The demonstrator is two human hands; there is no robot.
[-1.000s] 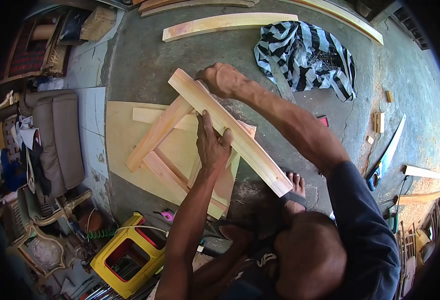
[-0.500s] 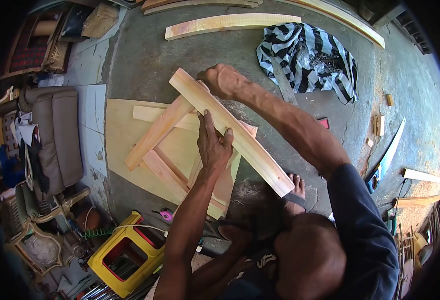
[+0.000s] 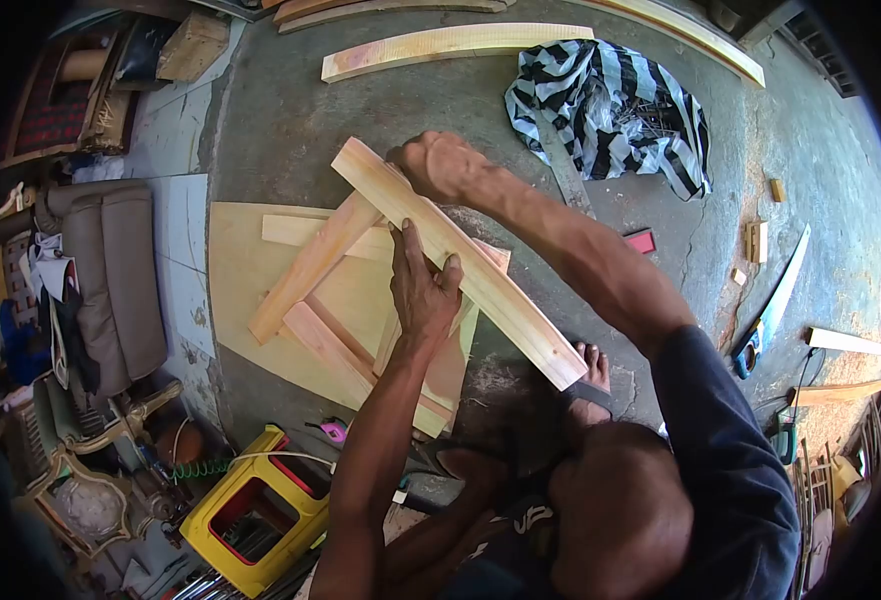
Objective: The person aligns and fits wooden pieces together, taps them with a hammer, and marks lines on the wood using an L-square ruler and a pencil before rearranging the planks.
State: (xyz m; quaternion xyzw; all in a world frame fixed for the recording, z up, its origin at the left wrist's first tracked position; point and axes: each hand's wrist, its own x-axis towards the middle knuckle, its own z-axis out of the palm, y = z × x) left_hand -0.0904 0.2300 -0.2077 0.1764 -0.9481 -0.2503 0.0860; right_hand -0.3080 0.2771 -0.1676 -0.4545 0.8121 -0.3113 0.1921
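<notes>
A long pale wooden plank (image 3: 500,300) lies diagonally across other pieces of wood. My left hand (image 3: 425,288) grips its near side, with fingertips and thumb over the top face. At the plank's far edge, close to its upper left end, my right hand (image 3: 440,167) is closed in a fist; what it holds, if anything, is hidden. A second wooden piece (image 3: 310,270) runs down to the left from under the plank. Below that, another wooden piece (image 3: 325,345) rests on a thin tan sheet (image 3: 240,260) on the floor.
A striped bag (image 3: 605,120) with nails lies beyond my right forearm, near a small red object (image 3: 640,241). A handsaw (image 3: 775,305) is at the right. A yellow stool (image 3: 255,510) and a pink tape measure (image 3: 333,430) are lower left. A curved board (image 3: 450,50) lies at the back.
The whole view has shifted slightly. My right forearm has moved a little, uncovering more of the small red object. Both hands stay at the plank.
</notes>
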